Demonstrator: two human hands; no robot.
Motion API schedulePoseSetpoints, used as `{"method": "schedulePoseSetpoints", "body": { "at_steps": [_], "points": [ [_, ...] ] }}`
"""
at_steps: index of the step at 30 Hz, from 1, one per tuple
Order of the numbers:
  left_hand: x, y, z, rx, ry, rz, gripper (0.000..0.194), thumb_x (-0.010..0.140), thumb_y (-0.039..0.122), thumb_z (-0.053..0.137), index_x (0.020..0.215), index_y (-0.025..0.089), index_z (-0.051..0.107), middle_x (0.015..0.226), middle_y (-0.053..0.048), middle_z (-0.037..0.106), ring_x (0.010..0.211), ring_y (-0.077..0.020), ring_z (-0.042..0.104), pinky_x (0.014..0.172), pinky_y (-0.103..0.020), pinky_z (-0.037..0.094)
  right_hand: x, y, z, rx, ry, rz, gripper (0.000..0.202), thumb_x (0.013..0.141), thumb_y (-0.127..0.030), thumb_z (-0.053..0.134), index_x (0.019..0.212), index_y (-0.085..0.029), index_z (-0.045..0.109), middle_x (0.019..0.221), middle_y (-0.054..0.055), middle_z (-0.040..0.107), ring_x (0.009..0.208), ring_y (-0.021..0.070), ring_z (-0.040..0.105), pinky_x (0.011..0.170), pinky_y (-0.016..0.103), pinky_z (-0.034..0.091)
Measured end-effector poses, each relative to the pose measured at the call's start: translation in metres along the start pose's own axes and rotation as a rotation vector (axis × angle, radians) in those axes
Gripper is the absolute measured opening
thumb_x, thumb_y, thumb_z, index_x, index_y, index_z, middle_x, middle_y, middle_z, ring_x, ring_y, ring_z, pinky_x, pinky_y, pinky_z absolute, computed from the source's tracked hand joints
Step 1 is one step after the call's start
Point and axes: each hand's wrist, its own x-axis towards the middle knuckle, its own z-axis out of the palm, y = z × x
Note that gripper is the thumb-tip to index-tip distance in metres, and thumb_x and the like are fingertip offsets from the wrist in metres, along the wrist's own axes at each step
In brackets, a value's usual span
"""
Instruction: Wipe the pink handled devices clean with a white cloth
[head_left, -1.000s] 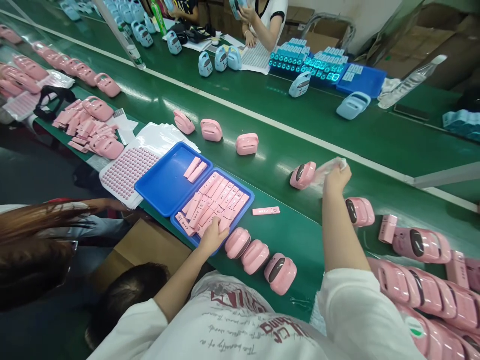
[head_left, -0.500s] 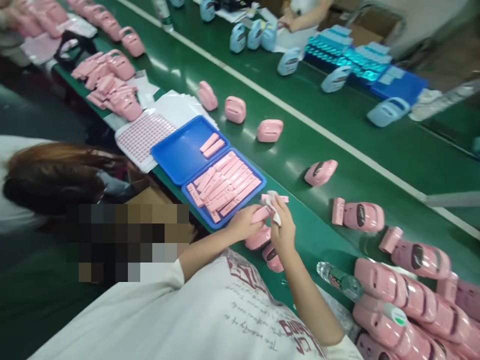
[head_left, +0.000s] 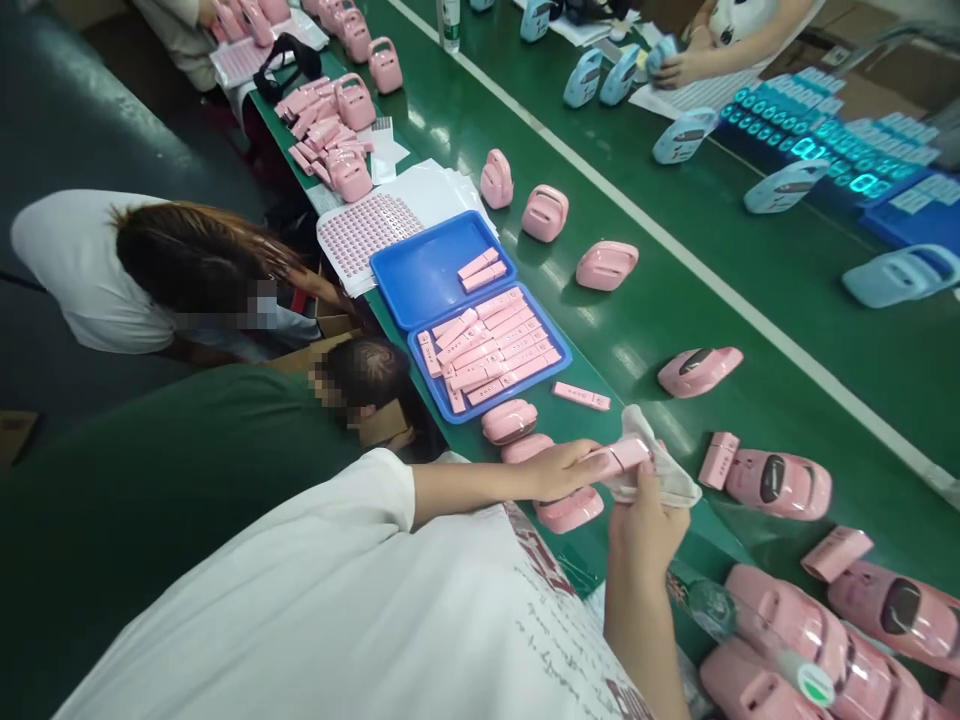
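Above the near edge of the green belt [head_left: 675,300], the left hand [head_left: 559,470] pinches a small pink strip [head_left: 622,456], seemingly light, rigid, smooth plastic best held by its ends, while the right hand [head_left: 645,520], fingers closed, wraps a soft white cloth [head_left: 664,480] around it

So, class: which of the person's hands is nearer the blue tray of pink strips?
Left. The left hand sits just below the blue tray; the right hand is farther right, holding a white cloth.

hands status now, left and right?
Left hand: closed on a pink strip.
Right hand: closed on a white cloth against that strip.
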Motion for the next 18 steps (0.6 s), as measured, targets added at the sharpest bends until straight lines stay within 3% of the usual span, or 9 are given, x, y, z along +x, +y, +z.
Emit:
{"method": "schedulePoseSetpoints", "body": {
  "at_steps": [3,6,10,13,16,18],
  "points": [
    [0.000,0.000,0.027,-0.069,0.042,-0.021,0.063,0.092,0.061,0.027,0.122,0.010,0.050,0.083,-0.008,0.060,0.069,-0.0165,0.056,0.065,-0.028,0.043,-0.002,-0.002,-0.018,0.043,0.072,-0.070,0.056,0.080,-0.046,0.058,0.120,-0.005,0.056,0.124,0.016,0.056,0.109,0.0216,0.060,0.096,0.038,0.050],
    [-0.007,0.003,0.055,-0.143,0.046,0.001,0.076,0.087,0.071,0.019,0.115,0.009,0.051,0.061,-0.002,0.051,0.052,-0.0155,0.049,0.051,-0.028,0.039,-0.008,-0.006,-0.045,-0.146,0.045,-0.200,0.051,0.086,-0.045,0.050,0.120,-0.008,0.058,0.123,0.016,0.057,0.109,0.0227,0.060,0.094,0.040,0.051],
    [-0.024,0.017,0.084,-0.156,0.074,0.032,0.083,0.080,0.081,0.015,0.097,0.011,0.057,0.052,-0.003,0.048,0.046,-0.0161,0.047,0.043,-0.028,0.035,-0.010,-0.010,-0.077,-0.383,-0.174,-0.713,0.037,0.092,-0.028,0.041,0.121,-0.015,0.059,0.132,0.011,0.052,0.128,0.0210,0.048,0.108,0.045,0.040],
    [-0.032,0.027,0.095,-0.144,0.070,0.024,0.086,0.076,0.084,0.014,0.094,0.013,0.058,0.053,-0.002,0.049,0.046,-0.0138,0.047,0.042,-0.026,0.037,-0.012,-0.008,-0.093,-0.536,-0.221,-0.977,0.037,0.090,-0.017,0.038,0.122,-0.015,0.057,0.135,0.010,0.049,0.136,0.0212,0.038,0.109,0.046,0.038],
    [-0.030,0.026,0.097,-0.159,0.113,0.078,0.088,0.073,0.087,0.019,0.094,0.012,0.061,0.060,-0.004,0.055,0.052,-0.0144,0.050,0.048,-0.028,0.043,-0.022,-0.003,-0.102,-0.658,-0.272,-1.081,0.037,0.088,-0.014,0.037,0.119,-0.014,0.057,0.132,0.010,0.052,0.141,0.0226,0.029,0.110,0.048,0.035],
    [-0.026,0.022,0.096,-0.231,0.149,0.090,0.084,0.072,0.086,0.027,0.088,0.012,0.063,0.066,-0.007,0.059,0.059,-0.0171,0.055,0.057,-0.031,0.047,-0.031,-0.001,-0.105,-0.689,-0.335,-1.163,0.037,0.087,-0.014,0.037,0.117,-0.012,0.057,0.127,0.009,0.056,0.138,0.0209,0.034,0.112,0.046,0.033]
  ]
}}
